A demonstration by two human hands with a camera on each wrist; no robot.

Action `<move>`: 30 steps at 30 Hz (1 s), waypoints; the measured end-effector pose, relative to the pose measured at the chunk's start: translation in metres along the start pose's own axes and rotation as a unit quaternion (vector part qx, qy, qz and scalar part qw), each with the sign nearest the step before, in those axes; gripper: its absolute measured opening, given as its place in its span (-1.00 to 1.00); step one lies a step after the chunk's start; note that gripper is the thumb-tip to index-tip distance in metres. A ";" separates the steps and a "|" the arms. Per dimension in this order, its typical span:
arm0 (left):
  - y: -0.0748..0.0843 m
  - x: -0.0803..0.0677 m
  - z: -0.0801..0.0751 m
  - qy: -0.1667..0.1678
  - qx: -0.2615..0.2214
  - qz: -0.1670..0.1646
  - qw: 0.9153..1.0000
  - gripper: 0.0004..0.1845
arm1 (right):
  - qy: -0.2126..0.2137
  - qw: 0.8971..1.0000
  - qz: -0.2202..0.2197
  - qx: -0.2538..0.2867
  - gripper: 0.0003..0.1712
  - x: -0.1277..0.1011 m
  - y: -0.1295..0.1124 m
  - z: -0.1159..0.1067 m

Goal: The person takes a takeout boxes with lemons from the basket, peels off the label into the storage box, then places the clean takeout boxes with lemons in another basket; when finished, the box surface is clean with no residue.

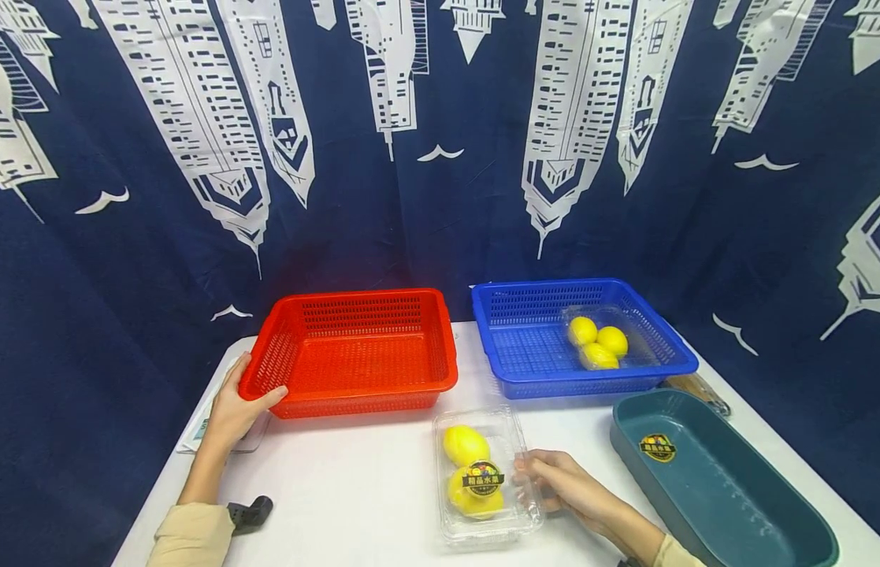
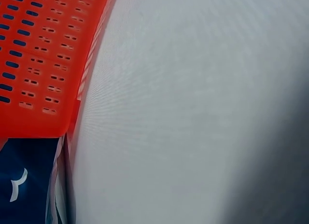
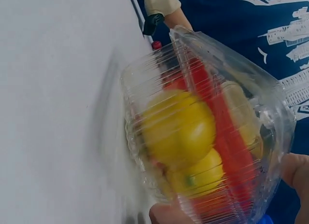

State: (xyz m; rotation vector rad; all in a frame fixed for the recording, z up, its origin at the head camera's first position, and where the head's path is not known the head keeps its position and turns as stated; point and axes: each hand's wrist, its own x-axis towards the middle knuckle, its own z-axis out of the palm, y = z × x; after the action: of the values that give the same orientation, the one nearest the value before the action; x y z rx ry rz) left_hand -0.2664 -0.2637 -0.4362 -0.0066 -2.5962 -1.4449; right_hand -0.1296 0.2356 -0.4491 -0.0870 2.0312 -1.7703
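Observation:
My right hand holds a clear plastic clamshell box by its right side, over the white table. Yellow lemons lie inside it, and a black label with coloured fruit is on its lid. In the right wrist view the clear box is tilted, with the thumb and a finger at its near edge. My left hand grips the front left corner of a red plastic basket, thumb over the rim. The left wrist view shows the slotted side of the red basket but no fingers clearly.
A blue basket at the back right holds another clear box of lemons. At the right stands a deep teal tub with a label stuck inside. Brown packaging lies behind it. Flat packets lie by my left forearm.

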 end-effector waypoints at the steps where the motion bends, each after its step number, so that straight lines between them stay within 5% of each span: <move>1: -0.001 0.000 0.001 0.002 -0.001 0.001 1.000 0.08 | 0.002 1.000 0.004 -0.003 -0.24 0.000 0.001 0.000; 17: -0.002 0.000 0.000 -0.011 -0.030 -0.017 0.999 0.07 | 0.042 0.997 0.037 -0.059 -0.25 0.001 -0.003 -0.001; 24: 0.006 -0.009 -0.006 -0.029 -0.069 -0.053 0.996 0.10 | 0.037 0.997 0.038 -0.052 -0.22 0.002 -0.003 -0.001; 30: 0.031 -0.025 -0.003 0.052 -0.002 -0.025 0.998 0.27 | 0.037 0.998 0.040 -0.036 -0.25 0.001 -0.002 -0.001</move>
State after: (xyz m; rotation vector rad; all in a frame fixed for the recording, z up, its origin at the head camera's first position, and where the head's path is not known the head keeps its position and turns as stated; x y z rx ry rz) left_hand -0.2387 -0.2479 -0.4125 0.1303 -2.5269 -1.4269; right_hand -0.1309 0.2358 -0.4472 0.0396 2.1203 -1.6752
